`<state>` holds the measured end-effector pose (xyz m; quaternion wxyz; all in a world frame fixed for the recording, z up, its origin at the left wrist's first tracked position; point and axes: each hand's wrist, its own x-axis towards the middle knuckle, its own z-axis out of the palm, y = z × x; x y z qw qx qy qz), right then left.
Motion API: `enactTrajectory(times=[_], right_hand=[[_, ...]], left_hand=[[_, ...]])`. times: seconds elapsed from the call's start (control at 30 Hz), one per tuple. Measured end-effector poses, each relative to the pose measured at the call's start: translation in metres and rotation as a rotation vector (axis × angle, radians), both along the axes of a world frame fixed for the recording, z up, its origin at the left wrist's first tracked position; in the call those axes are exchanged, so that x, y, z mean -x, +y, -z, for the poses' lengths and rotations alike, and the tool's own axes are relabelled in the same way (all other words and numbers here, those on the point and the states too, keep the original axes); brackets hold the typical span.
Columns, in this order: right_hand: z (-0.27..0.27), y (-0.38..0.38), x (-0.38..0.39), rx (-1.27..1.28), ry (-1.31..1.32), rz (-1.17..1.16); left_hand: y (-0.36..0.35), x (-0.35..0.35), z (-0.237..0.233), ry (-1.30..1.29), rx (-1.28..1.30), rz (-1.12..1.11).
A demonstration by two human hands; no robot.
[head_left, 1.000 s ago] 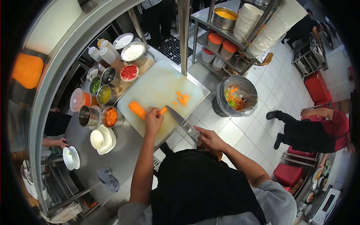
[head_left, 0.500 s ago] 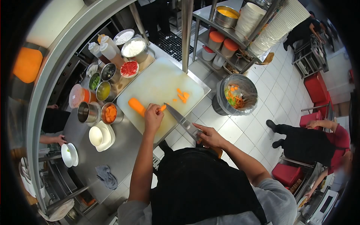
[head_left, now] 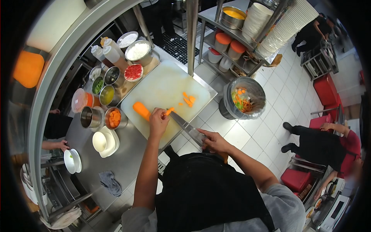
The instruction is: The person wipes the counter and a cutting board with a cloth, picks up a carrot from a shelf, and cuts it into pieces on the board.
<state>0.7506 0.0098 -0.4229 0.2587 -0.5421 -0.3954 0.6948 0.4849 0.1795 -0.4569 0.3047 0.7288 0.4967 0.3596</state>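
My left hand [head_left: 159, 120] is closed on a small carrot piece [head_left: 169, 111] over the lower part of the white cutting board [head_left: 160, 83]. In my right hand [head_left: 216, 142] is the handle of a large knife [head_left: 188, 128], its blade tip touching or very near that piece. A thick orange carrot [head_left: 141, 110] lies on the board just left of my left hand. Several cut carrot pieces [head_left: 188, 101] rest near the board's right side. A metal container of sliced carrot [head_left: 114, 118] stands left of the board.
A lined bin [head_left: 255, 112] with scraps stands right of the board. Containers of toppings [head_left: 133, 72], squeeze bottles [head_left: 111, 53] and pale bowls [head_left: 105, 141] line the counter's left. A grey cloth [head_left: 110, 183] lies lower left. Other people stand at the left, top and right.
The knife blade has shifted slightly at the carrot piece in my left hand, and my right hand has moved a little. The co-worker at right has changed leg and arm position.
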Motion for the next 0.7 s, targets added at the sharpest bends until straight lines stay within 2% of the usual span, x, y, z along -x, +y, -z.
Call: enactTrajectory(times=[0.07,0.2,0.27,0.6,0.67,0.7], right_hand=[[-0.006,0.002,0.007,-0.141,-0.072,-0.011],[-0.023,0.003,0.012,-0.135,-0.276,-0.079],[-0.026,-0.002,0.011,-0.298,-0.424,-0.149],[-0.021,0.003,0.013,-0.504,-0.585,-0.172],[-0.014,0.003,0.001,-0.524,-0.830,-0.184],[-0.015,0.002,-0.004,-0.520,-0.830,-0.182]], left_hand=[[0.000,0.001,0.000,-0.004,-0.008,0.000],[0.000,0.002,0.002,-0.010,0.007,-0.008],[0.000,0.001,0.002,0.022,0.015,-0.016],[0.001,0.001,0.005,0.030,0.008,-0.011],[0.000,0.003,0.006,0.010,0.014,0.010],[-0.001,0.003,0.007,0.011,0.016,0.013]])
